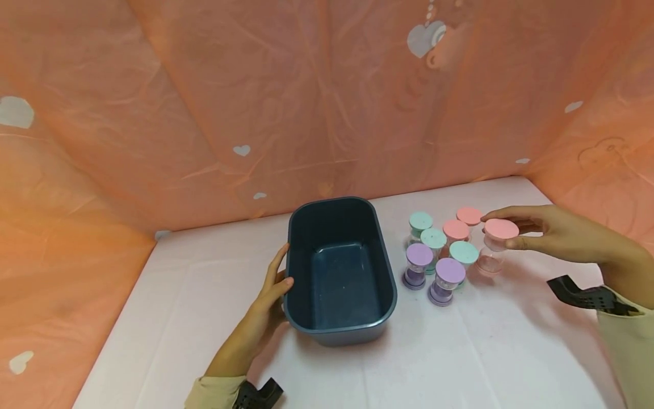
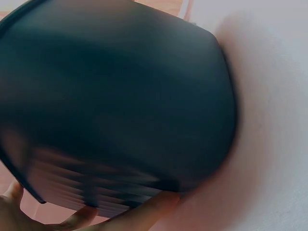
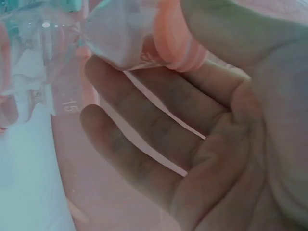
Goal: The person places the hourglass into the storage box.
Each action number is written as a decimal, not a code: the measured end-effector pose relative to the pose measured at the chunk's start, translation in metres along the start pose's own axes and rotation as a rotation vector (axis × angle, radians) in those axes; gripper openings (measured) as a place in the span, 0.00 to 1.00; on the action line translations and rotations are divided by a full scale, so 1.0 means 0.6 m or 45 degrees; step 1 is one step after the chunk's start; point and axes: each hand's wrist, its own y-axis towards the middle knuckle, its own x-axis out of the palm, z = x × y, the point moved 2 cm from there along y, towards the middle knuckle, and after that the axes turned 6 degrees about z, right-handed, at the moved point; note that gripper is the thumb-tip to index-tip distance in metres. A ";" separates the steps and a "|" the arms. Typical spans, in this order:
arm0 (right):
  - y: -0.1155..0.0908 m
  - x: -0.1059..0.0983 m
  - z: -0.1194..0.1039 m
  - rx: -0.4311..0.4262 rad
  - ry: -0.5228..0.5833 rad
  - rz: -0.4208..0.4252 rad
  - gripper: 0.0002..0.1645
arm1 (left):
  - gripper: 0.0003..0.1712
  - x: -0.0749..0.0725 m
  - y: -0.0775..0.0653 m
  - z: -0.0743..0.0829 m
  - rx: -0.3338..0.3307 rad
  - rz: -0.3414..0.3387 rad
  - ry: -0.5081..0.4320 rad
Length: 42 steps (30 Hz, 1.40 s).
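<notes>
My right hand (image 1: 549,230) pinches a pink-capped sand timer (image 1: 501,229) by its upper end, between thumb and fingers. In the right wrist view, the thumb lies on the pink cap (image 3: 173,36) and the other fingers (image 3: 144,122) extend below the clear bulb. Around it stand two pink timers (image 1: 456,229), three mint-green timers (image 1: 433,238) and two purple timers (image 1: 450,271), all upright. With fingers spread along its left outer wall, my left hand (image 1: 268,295) touches a dark blue bin (image 1: 337,329), its thumb at the rim. No timer shows inside the bin.
White cloth covers the table (image 1: 204,318). Orange sheeting with white hearts (image 1: 242,150) rises behind and on both sides. The bin stands mid-table, left of the timers, its far end near the back sheet.
</notes>
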 end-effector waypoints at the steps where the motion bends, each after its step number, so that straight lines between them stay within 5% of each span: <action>1: 0.000 -0.002 0.000 0.022 -0.009 0.011 0.29 | 0.36 0.000 -0.001 0.001 -0.004 -0.002 -0.002; 14: -0.010 -0.024 -0.014 0.020 0.082 0.163 0.26 | 0.31 -0.008 -0.004 0.010 -0.065 -0.100 0.032; 26: 0.008 -0.017 -0.060 0.059 0.102 0.270 0.28 | 0.32 0.003 -0.004 0.016 -0.047 -0.027 0.006; 33: 0.029 -0.005 -0.083 -0.047 0.102 0.288 0.29 | 0.31 0.005 -0.008 0.015 -0.065 -0.009 -0.009; 39: 0.051 0.004 -0.102 -0.348 0.100 0.263 0.28 | 0.28 0.003 -0.013 0.017 -0.087 -0.012 0.006; 42: 0.054 0.010 -0.106 -0.281 0.115 0.273 0.27 | 0.29 0.001 -0.014 0.019 -0.084 -0.041 0.013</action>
